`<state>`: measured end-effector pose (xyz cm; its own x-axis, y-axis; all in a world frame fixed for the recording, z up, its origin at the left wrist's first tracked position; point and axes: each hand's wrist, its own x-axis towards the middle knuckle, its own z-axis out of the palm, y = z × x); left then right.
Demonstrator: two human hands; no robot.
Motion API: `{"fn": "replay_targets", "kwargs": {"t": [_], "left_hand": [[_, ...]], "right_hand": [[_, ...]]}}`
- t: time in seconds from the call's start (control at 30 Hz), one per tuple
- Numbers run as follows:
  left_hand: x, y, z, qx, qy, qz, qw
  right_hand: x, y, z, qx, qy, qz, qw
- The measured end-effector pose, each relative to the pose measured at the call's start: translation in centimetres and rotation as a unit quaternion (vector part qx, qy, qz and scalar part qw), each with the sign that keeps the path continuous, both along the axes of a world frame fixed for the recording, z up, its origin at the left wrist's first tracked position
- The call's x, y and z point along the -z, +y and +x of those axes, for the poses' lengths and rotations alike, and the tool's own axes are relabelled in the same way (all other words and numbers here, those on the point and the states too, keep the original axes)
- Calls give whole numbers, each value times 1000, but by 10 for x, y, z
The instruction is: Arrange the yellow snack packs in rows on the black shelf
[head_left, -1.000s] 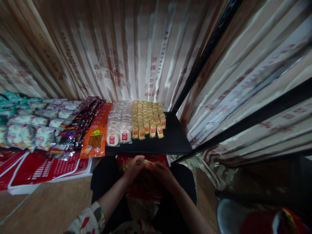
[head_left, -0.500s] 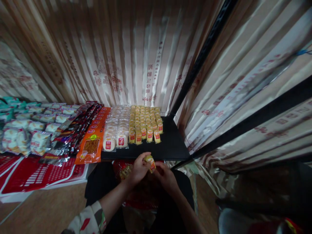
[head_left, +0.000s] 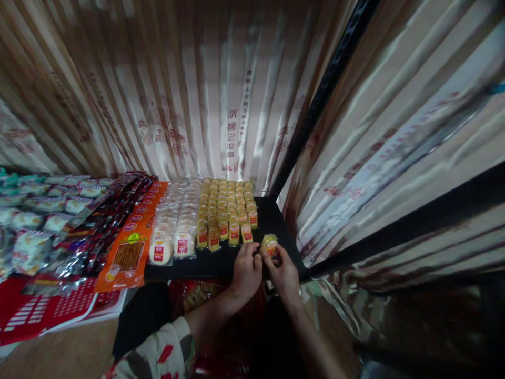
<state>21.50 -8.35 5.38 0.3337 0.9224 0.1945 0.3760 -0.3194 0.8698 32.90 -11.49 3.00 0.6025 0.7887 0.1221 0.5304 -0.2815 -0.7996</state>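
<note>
A small yellow snack packet with a red and white label is pinched between the thumb and fingers of my right hand, over the right part of the black shelf. Close to its left is my left hand, fingers curled in, with nothing visible in them. Just beyond that hand stand rows of matching yellow packets, lined up on the shelf with their labels facing me.
Left of the yellow rows are clear-wrapped round white crackers, an orange snack bag, dark red bags and white-wrapped snacks. A red basket sits below the shelf. A black post and pleated curtains rise behind.
Both hands have moved forward and right, from above my lap to over the shelf. The yellow packet went along in my right hand, and my left hand has come off it. The view has shifted slightly.
</note>
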Motion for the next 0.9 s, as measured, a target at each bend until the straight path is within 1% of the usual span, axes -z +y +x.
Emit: {"fn": "replay_targets", "kwargs": {"t": [0.03, 0.1, 0.17, 0.2, 0.27, 0.33, 0.47, 0.63, 0.73, 0.9], "left_hand": [[5, 1, 0, 16, 56, 44, 997], [19, 4, -1, 71, 169, 120, 976], [36, 7, -4, 119, 253, 165, 946], [44, 8, -5, 132, 280, 179, 934], [57, 12, -8, 130, 308, 197, 922], [65, 15, -9, 107, 315, 204, 921], [69, 22, -10, 73, 308, 221, 922], [71, 29, -11, 83, 289, 258, 918], [71, 29, -12, 83, 279, 259, 921], [72, 27, -13, 76, 268, 263, 924]], "right_hand": [[-1, 9, 4, 8, 3, -6, 1000], [-1, 28, 11, 14, 3, -8, 1000], [3, 46, 15, 12, -3, -2, 1000], [6, 53, 17, 8, -5, 2, 1000], [12, 67, 20, -4, -14, 8, 1000], [17, 76, 21, -17, -27, 15, 999], [25, 86, 21, -38, -38, 18, 998], [35, 90, 18, -47, -84, 27, 995], [41, 91, 17, -43, -126, 35, 991], [47, 91, 16, -56, -173, 20, 983]]}}
